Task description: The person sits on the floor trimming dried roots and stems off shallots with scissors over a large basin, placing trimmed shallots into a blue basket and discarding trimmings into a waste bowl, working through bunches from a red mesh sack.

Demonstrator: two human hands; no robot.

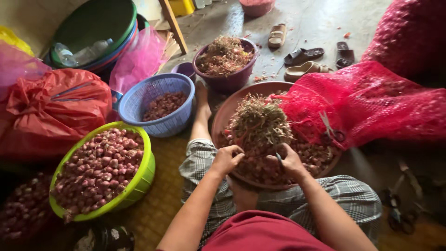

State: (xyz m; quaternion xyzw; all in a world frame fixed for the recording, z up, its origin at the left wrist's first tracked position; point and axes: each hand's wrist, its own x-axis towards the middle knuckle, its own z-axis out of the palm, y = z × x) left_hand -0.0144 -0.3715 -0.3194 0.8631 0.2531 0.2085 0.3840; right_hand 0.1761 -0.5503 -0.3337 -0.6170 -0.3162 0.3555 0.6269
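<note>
A red plastic sack (55, 109) slumps at far left; below it a green basin (139, 179) brims with trimmed shallots (97, 167); a blue basket (174, 123) behind holds a shallower layer; a purple tub (227, 80) farther back is heaped with dry roots and stalks. The left hand (226, 159) is curled shut around a shallot bunch (258, 125) piled in the brown basin (223, 114) on the lap; the right hand (290, 160) is closed on a small blade (279, 159) just beside it; a red mesh sack (371, 107) spills over the basin's right rim.
</note>
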